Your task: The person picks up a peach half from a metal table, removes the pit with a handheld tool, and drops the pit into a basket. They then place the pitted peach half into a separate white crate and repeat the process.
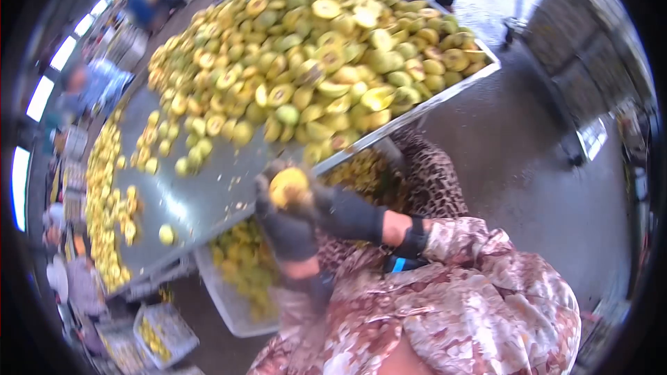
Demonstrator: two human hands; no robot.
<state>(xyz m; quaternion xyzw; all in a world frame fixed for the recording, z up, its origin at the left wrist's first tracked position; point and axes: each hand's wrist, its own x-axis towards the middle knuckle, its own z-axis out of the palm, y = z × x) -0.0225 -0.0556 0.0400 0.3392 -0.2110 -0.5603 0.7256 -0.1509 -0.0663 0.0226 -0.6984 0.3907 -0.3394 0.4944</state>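
In front of me my left hand [283, 230], in a dark grey glove, is closed around a yellow peach half [289, 187]. My right hand [345, 212], gloved the same way, reaches in from the right, with its curled fingers against the fruit. Motion blurs those fingertips, and whatever they grip is hidden. Just beyond my hands is a metal table [229, 167] bearing a large heap of halved yellow-green peaches [313, 48]. Some halves lie loose on the bare metal, one of them a single peach half [167, 234] near the edge.
Below the table edge, a white crate [236, 326] holds yellow-green pieces, and more pieces [365, 173] lie under my right arm. A smaller crate [165, 333] stands lower left. Several people are along the left side. A wheeled rack [570, 62] stands right on the wet floor.
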